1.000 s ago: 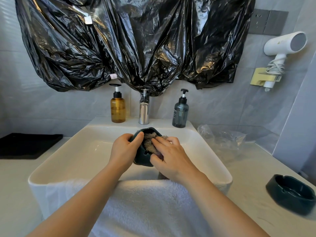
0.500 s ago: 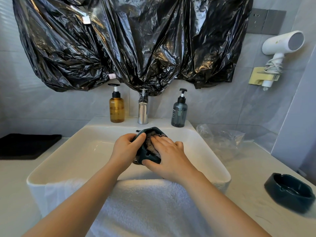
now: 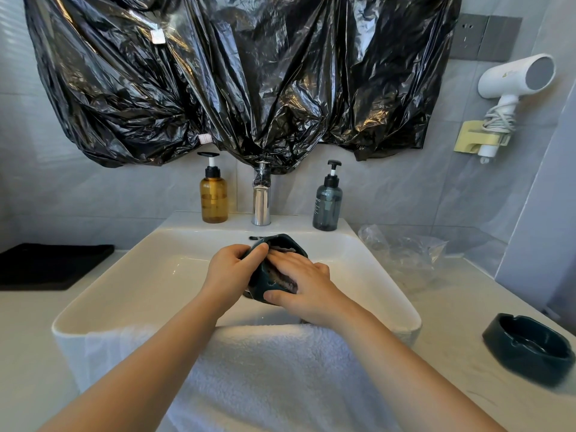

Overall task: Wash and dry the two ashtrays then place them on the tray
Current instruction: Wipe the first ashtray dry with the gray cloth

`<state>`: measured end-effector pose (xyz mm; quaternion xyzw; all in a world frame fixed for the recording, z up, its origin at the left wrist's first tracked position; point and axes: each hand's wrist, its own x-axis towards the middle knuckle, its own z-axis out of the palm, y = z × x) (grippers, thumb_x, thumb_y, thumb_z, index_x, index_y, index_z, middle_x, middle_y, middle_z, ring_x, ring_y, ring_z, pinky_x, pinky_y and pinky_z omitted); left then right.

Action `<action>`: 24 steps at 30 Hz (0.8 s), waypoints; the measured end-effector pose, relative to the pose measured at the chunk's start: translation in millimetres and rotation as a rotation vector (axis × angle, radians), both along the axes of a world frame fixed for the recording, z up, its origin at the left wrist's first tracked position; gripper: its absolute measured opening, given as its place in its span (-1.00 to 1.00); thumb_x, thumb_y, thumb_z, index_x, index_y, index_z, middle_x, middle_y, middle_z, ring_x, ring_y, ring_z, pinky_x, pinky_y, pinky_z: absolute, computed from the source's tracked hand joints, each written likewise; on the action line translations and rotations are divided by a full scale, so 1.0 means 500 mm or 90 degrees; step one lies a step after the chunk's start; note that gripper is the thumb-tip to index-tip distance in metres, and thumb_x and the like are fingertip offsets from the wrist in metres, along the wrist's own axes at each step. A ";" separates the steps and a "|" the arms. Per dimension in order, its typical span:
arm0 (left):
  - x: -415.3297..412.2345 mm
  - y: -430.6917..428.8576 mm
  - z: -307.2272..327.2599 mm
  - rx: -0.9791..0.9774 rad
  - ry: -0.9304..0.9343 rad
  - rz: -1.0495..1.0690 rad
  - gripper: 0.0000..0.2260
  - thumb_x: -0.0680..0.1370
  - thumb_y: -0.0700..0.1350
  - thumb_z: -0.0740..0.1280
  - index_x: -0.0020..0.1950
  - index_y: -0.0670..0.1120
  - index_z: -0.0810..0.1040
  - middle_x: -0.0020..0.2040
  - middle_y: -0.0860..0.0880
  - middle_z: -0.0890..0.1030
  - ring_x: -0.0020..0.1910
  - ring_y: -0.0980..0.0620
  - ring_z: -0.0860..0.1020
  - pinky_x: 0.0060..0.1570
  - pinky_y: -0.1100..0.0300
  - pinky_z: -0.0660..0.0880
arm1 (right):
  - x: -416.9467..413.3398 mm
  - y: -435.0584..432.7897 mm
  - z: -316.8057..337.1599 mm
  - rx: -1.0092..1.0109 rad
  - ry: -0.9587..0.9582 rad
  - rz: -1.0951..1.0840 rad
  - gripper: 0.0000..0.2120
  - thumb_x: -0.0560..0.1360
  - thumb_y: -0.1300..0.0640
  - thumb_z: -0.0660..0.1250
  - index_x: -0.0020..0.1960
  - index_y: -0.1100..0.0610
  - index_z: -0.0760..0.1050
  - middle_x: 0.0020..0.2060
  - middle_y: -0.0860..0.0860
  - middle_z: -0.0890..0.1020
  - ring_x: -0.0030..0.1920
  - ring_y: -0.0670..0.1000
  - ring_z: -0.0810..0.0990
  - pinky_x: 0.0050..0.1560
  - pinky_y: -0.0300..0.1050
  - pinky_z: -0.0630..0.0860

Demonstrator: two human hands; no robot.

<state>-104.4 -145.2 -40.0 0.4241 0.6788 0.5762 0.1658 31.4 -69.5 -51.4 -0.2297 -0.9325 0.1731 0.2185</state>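
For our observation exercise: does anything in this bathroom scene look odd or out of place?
Yes: crumpled black plastic sheeting covers the wall above the sink and sags over the faucet top, an unusual covering there.

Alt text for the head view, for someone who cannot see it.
Over a sink, the left hand grips a dark ashtray while the right hand presses a cloth into it. A towel drapes the sink's rim; a second ashtray sits on the counter at right, a black tray at left.

grey tiled wall [image 3: 389, 188], white counter [image 3: 452, 307]
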 end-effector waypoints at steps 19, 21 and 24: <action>-0.002 0.005 -0.002 0.006 -0.012 0.031 -0.73 0.56 0.07 0.28 -0.14 -0.09 0.62 -0.14 -0.19 0.67 -0.07 -0.24 0.62 -0.06 -0.24 0.58 | 0.010 0.000 0.004 0.020 0.064 -0.019 -0.84 0.45 -0.16 0.40 -0.07 -0.10 0.60 -0.13 -0.17 0.57 0.08 -0.12 0.41 0.26 0.05 0.21; -0.002 0.002 -0.001 0.011 -0.003 0.034 -0.72 0.57 0.07 0.27 -0.09 -0.11 0.63 -0.14 -0.16 0.66 -0.08 -0.19 0.62 -0.07 -0.20 0.59 | 0.012 -0.003 0.006 0.103 0.051 -0.062 -0.70 0.43 -0.26 0.37 0.03 -0.11 0.61 -0.03 -0.18 0.58 0.13 -0.10 0.39 0.23 0.02 0.21; -0.001 0.000 0.001 0.010 -0.001 0.032 -0.73 0.58 0.07 0.26 -0.01 -0.10 0.62 -0.12 -0.09 0.66 -0.07 -0.09 0.61 -0.06 -0.12 0.61 | 0.014 -0.010 0.010 0.184 0.034 -0.120 -0.48 0.38 -0.40 0.29 0.21 -0.12 0.57 0.14 -0.19 0.53 0.23 -0.09 0.33 0.24 -0.03 0.21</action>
